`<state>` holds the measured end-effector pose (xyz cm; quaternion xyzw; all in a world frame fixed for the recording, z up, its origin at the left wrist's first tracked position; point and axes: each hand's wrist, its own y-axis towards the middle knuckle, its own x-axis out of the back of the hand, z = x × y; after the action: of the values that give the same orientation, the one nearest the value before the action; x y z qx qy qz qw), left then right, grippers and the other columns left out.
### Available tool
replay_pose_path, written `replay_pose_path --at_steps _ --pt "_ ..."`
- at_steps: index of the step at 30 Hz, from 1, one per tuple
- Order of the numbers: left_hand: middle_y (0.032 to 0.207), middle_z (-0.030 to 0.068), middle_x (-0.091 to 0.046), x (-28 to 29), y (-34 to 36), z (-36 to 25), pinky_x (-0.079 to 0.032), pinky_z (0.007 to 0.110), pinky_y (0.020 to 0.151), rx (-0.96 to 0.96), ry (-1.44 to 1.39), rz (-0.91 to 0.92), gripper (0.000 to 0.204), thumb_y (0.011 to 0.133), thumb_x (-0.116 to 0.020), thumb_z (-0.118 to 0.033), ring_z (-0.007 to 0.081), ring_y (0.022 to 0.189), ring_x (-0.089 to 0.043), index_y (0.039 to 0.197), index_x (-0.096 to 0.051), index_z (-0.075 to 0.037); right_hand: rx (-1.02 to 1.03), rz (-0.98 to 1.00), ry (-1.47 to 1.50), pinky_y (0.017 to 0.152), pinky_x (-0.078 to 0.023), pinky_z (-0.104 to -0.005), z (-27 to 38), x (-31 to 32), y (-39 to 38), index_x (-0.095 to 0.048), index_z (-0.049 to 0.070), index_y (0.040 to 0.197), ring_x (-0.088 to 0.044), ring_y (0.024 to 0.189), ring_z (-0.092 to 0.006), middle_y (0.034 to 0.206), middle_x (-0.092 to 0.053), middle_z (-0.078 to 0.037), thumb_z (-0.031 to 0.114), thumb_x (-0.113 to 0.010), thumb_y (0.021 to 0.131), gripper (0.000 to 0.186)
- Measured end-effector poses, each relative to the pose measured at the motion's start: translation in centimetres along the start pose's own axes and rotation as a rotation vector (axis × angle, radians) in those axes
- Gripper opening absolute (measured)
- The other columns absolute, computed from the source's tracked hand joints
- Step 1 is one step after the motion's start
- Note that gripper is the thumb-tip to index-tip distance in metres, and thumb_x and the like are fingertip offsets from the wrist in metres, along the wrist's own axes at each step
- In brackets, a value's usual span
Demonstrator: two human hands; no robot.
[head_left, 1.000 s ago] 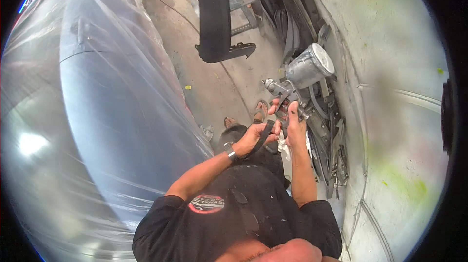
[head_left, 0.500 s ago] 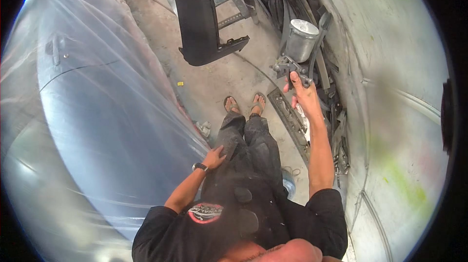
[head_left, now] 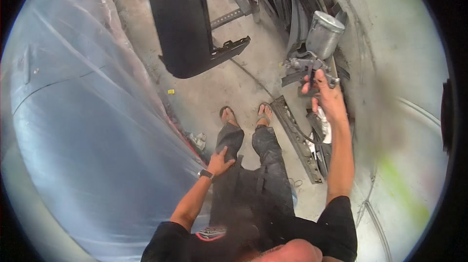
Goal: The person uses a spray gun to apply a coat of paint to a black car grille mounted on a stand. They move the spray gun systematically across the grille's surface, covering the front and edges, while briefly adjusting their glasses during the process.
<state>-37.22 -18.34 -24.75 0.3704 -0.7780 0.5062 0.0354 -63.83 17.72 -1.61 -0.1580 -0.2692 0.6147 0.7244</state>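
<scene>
My right hand (head_left: 327, 97) is closed round the handle of a paint spray gun (head_left: 312, 65). On top of the gun sits a metal cup (head_left: 323, 38) with a pale lid, tilted slightly to the right. A dark hose (head_left: 253, 79) trails over the floor, and another stretch of it loops below the gun hand. Resting on my trouser leg (head_left: 233, 140), my left hand (head_left: 221, 162) has its fingers apart and holds nothing. Ahead of me is a black bumper-like car panel (head_left: 183, 28), with a jagged bracket at its lower right end.
A blue car body (head_left: 97, 164) under clear plastic sheeting fills the left side. Behind the panel stands a metal stand (head_left: 229, 17). Several dark trim strips (head_left: 295, 13) lean at the right, beside a pale, paint-marked wall (head_left: 409, 42). A long perforated strip (head_left: 297, 140) lies by my feet.
My view has shifted, and my feet now stand farther apart. The spray gun appears farther right in my right hand. The black panel looks larger and nearer. My left hand stays on my leg.
</scene>
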Motion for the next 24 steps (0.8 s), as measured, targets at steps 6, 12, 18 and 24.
replay_pose_path --at_steps 6,12,18,24 --pt "0.118 0.0223 -0.067 0.0 12.3 4.6 -0.049 0.050 0.096 -0.017 0.309 0.058 0.066 0.085 -0.069 -0.053 0.0422 0.110 -0.063 0.133 -0.061 -0.008 0.096 0.034 0.090 0.037 -0.036 -0.0248 -6.8 -1.0 3.7 -0.064 -0.002 0.112 -0.047 0.043 -0.0115 0.083 -0.067 -0.010 0.065 -0.045 0.098 0.071" --pt "0.104 0.0232 -0.071 3.0 21.0 5.5 -0.054 0.041 0.087 0.093 -0.094 0.101 0.051 0.091 -0.068 -0.041 0.0348 0.097 -0.071 0.123 -0.065 -0.002 0.169 0.046 0.158 0.034 -0.035 -0.0240 -15.3 -3.1 8.0 -0.062 -0.004 0.113 -0.047 0.041 -0.0119 0.084 -0.067 -0.014 0.066 -0.044 0.098 0.074" --pt "0.100 0.0221 -0.073 8.2 22.8 1.8 -0.056 0.038 0.074 -0.051 -0.070 -0.087 0.043 0.093 -0.069 -0.031 0.0291 0.084 -0.073 0.122 -0.065 0.000 0.168 -0.002 0.179 0.039 -0.037 -0.0223 -22.7 -3.1 12.8 -0.068 -0.001 0.110 -0.049 0.042 -0.0099 0.082 -0.069 -0.008 0.062 -0.054 0.096 0.067" --pt "0.102 0.0219 -0.072 8.9 24.3 3.1 -0.056 0.037 0.071 -0.123 0.091 -0.265 0.040 0.092 -0.071 -0.026 0.0279 0.080 -0.073 0.121 -0.065 0.001 0.235 -0.003 0.209 0.039 -0.036 -0.0234 -27.6 -2.6 16.2 -0.068 -0.002 0.109 -0.047 0.042 -0.0101 0.085 -0.069 -0.008 0.064 -0.051 0.097 0.069"
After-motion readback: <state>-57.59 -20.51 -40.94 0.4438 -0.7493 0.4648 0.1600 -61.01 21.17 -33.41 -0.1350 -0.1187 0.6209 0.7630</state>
